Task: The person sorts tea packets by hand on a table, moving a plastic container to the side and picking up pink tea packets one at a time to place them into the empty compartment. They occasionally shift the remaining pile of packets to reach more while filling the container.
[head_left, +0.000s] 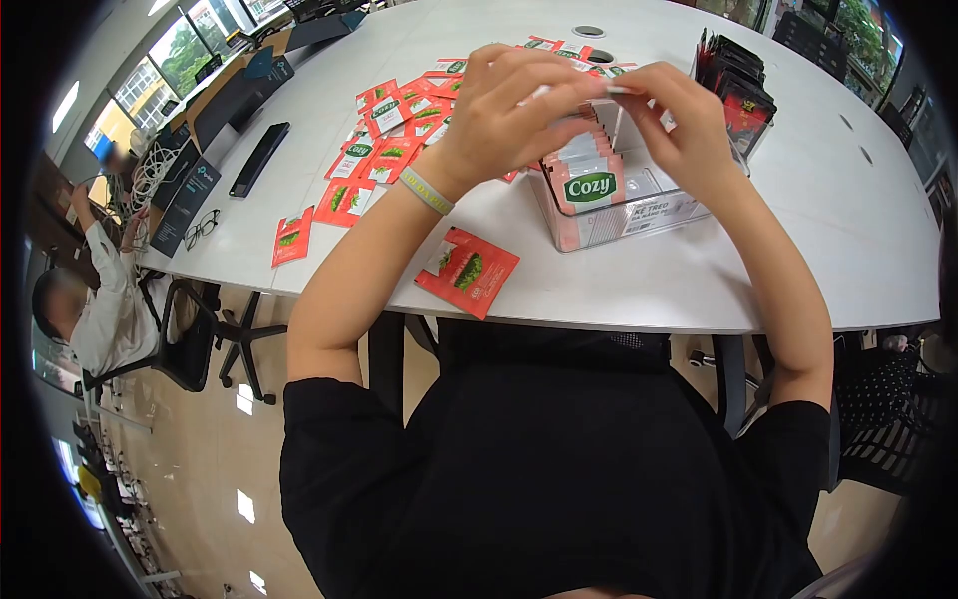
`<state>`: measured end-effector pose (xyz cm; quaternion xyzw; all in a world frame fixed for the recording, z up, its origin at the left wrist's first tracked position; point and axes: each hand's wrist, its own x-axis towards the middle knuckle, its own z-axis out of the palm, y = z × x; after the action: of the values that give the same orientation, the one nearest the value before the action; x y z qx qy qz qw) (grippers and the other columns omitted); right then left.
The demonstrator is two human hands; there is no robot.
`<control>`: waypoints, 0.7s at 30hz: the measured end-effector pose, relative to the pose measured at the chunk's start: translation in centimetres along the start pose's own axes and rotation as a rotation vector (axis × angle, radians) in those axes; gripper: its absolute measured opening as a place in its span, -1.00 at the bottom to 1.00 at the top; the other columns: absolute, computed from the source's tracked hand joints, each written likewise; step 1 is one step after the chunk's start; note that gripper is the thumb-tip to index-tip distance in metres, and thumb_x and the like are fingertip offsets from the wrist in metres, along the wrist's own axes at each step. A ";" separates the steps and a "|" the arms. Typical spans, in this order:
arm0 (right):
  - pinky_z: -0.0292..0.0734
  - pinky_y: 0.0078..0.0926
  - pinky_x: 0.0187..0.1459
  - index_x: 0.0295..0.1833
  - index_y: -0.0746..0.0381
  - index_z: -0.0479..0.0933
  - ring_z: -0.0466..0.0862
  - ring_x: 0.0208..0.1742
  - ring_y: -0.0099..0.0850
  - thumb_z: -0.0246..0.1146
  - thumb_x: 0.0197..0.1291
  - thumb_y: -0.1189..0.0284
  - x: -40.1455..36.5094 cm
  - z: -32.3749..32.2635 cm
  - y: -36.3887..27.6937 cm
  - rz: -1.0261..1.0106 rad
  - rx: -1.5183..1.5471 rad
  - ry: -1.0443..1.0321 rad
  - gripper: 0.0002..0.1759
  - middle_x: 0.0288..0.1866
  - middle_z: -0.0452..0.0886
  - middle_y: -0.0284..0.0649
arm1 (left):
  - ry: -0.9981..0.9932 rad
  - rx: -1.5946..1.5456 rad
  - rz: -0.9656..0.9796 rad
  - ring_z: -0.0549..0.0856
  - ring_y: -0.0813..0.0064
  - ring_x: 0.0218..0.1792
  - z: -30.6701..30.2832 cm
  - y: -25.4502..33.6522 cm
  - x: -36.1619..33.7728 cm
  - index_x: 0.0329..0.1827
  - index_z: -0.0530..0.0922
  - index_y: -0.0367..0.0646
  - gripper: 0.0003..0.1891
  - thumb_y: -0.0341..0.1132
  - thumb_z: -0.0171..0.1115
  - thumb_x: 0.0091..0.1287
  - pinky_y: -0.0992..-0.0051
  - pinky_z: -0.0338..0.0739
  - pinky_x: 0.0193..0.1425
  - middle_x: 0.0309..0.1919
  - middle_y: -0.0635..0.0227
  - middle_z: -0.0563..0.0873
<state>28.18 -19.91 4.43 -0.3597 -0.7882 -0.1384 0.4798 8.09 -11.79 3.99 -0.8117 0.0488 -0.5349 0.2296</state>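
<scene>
My left hand [514, 115] and my right hand [689, 125] meet above a clear plastic box [654, 215]. The fingers of both are closed around a thin, pale item [617, 90], seen edge-on and mostly hidden by the fingers. Inside the box, a row of Cozy tea sachets [591, 186] stands upright in the left compartment. Left of my left hand, many red and white Cozy sachets [389, 115] lie in a loose pile. One red sachet [469, 272] rests apart, near the table's front edge.
A holder with dark packets [733, 90] stands behind the box on the right. On the left lie a black phone [259, 160], eyeglasses [202, 230] and dark boxes [185, 205]. Another person [105, 290] sits at the far left, beside white cables [155, 175].
</scene>
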 end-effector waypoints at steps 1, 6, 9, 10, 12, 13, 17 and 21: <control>0.54 -0.53 -0.40 -0.15 0.19 0.55 0.65 -0.38 -0.46 0.27 0.07 0.56 0.0 -0.3 0.2 0.001 -0.001 0.001 -0.80 -0.31 0.62 -0.24 | 0.000 -0.001 0.002 0.57 0.50 -0.11 0.0 -0.3 -0.3 -0.01 0.59 0.01 -0.62 -0.24 0.38 0.07 0.40 0.28 0.05 -0.17 0.53 0.65; 0.53 -0.60 -0.31 -0.19 0.34 0.51 0.62 -0.33 -0.61 0.23 0.19 0.52 0.7 -2.1 2.1 0.395 0.579 -0.045 -0.88 -0.37 0.64 -0.25 | -0.071 -0.004 -0.201 0.54 0.31 0.04 -0.8 -2.0 -2.0 0.24 0.37 -0.16 -0.54 -0.19 0.12 0.32 0.31 0.25 0.18 0.04 0.26 0.60; 0.50 -0.66 -0.33 -0.27 0.34 0.52 0.63 -0.36 -0.59 0.27 0.16 0.48 1.2 -4.3 2.9 0.503 0.668 -0.356 -0.86 -0.42 0.64 -0.28 | -0.133 0.024 -0.238 0.52 0.33 0.06 -0.6 -2.9 -3.0 0.26 0.35 -0.15 -0.53 -0.18 0.10 0.33 0.31 0.23 0.21 0.06 0.27 0.59; 0.48 -0.68 -0.35 -0.29 0.33 0.53 0.63 -0.38 -0.59 0.28 0.14 0.47 1.3 -4.8 3.0 0.542 0.680 -0.582 -0.86 -0.45 0.64 -0.29 | -0.132 0.026 -0.239 0.52 0.33 0.06 -0.5 -3.1 -3.4 0.26 0.35 -0.15 -0.53 -0.18 0.10 0.33 0.31 0.23 0.21 0.06 0.27 0.59; 0.46 -0.68 -0.40 -0.33 0.33 0.54 0.61 -0.45 -0.62 0.29 0.09 0.51 1.6 -4.6 1.5 0.615 0.638 -0.701 -0.90 -0.52 0.63 -0.31 | -0.243 0.018 -0.297 0.53 0.31 0.05 -0.4 -3.1 -3.6 0.24 0.38 -0.13 -0.56 -0.19 0.09 0.34 0.31 0.24 0.21 0.06 0.26 0.58; 0.44 -0.67 -0.44 -0.37 0.32 0.55 0.58 -0.49 -0.63 0.30 0.05 0.53 1.4 -4.3 1.4 0.611 0.563 -0.800 -0.92 -0.56 0.61 -0.33 | -0.243 0.017 -0.298 0.53 0.31 0.05 -0.3 -3.1 -3.7 0.24 0.38 -0.13 -0.56 -0.19 0.09 0.34 0.31 0.24 0.21 0.06 0.26 0.58; 0.42 -0.72 -0.47 -0.49 0.37 0.57 0.57 -0.52 -0.68 0.37 -0.07 0.62 0.9 -2.7 0.6 0.541 0.356 -0.950 -0.91 -0.60 0.59 -0.34 | -0.265 0.005 -0.264 0.52 0.28 0.05 -0.1 -2.9 -3.7 0.21 0.42 -0.10 -0.61 -0.21 0.05 0.35 0.32 0.25 0.20 0.07 0.24 0.57; 0.30 -0.68 -0.55 -0.56 0.38 0.56 0.43 -0.62 -0.70 0.39 -0.07 0.58 0.6 -2.1 0.4 0.514 0.346 -0.922 -0.85 -0.66 0.51 -0.39 | -0.266 -0.001 -0.262 0.53 0.30 0.04 0.1 -2.9 -3.7 0.19 0.45 -0.10 -0.65 -0.21 -0.04 0.40 0.31 0.27 0.18 0.06 0.25 0.58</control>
<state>29.71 -20.54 5.95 -0.4798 -0.8146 0.2862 0.1558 6.10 -7.96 2.05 -0.8748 -0.0880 -0.4480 0.1622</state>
